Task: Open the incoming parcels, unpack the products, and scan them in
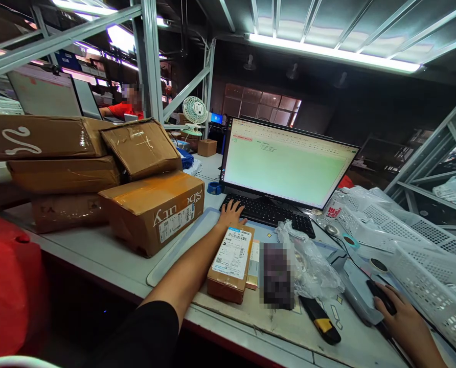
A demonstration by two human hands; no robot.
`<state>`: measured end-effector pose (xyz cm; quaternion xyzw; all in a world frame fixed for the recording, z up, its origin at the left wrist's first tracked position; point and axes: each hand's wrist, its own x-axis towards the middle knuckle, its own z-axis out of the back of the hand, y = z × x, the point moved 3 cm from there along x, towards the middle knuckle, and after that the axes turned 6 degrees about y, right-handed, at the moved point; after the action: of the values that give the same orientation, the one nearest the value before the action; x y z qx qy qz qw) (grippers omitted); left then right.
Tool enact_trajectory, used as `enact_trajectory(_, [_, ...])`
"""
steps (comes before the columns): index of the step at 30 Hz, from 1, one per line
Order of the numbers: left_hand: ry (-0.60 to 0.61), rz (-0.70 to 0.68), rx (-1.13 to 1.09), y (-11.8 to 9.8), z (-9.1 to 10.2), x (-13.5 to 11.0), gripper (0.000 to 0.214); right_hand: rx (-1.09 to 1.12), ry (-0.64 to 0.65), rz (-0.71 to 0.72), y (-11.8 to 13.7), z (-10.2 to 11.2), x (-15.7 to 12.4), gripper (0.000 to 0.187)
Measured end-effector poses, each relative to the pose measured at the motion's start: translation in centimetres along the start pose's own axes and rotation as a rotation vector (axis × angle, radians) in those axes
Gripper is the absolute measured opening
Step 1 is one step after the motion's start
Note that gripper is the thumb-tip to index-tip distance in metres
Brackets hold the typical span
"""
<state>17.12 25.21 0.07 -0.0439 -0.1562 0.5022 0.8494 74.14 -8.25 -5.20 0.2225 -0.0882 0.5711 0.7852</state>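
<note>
My left hand [231, 213] lies at the left end of the black keyboard [266, 208], fingers spread over the keys. In front of the keyboard stands the monitor [285, 162], showing a pale green document. At the lower right, my right hand [399, 312] is closed over a black computer mouse [382, 297], beside a long grey device [360, 295]. A small labelled cardboard box [230, 263] sits by my left forearm. To its right are a slim pale box [253, 263], a blurred-out dark object [277, 276], crumpled clear plastic [308, 266] and a black-and-yellow utility knife [322, 322].
Several cardboard boxes [147, 204] are stacked on the left of the table. White perforated baskets [423, 266] line the right side. A blue tape ring [214, 188] lies near the monitor. A fan [195, 111] and a person in red [126, 108] are farther back.
</note>
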Motion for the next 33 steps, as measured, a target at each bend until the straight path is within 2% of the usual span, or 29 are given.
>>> enact_trajectory(4, [0.018,-0.005,0.003,0.1,-0.1,0.2,0.061,0.009,0.031,-0.039,0.5,0.3,-0.2,0.069])
enact_trajectory(8, [0.028,-0.007,0.007,0.1,0.0,0.2,0.061,0.004,0.004,-0.052,1.3,0.5,-0.6,0.070])
enact_trajectory(18, [0.024,0.007,0.012,-0.1,0.0,0.0,0.063,0.023,-0.009,-0.054,1.1,0.4,-0.4,0.071])
enact_trajectory(23, [0.013,0.001,0.007,0.0,0.0,0.0,0.064,0.029,-0.029,-0.024,1.6,0.6,-0.6,0.063])
enact_trajectory(33, [0.012,-0.008,-0.008,0.0,0.0,0.0,0.064,0.012,-0.018,-0.012,0.4,0.0,-0.7,0.063])
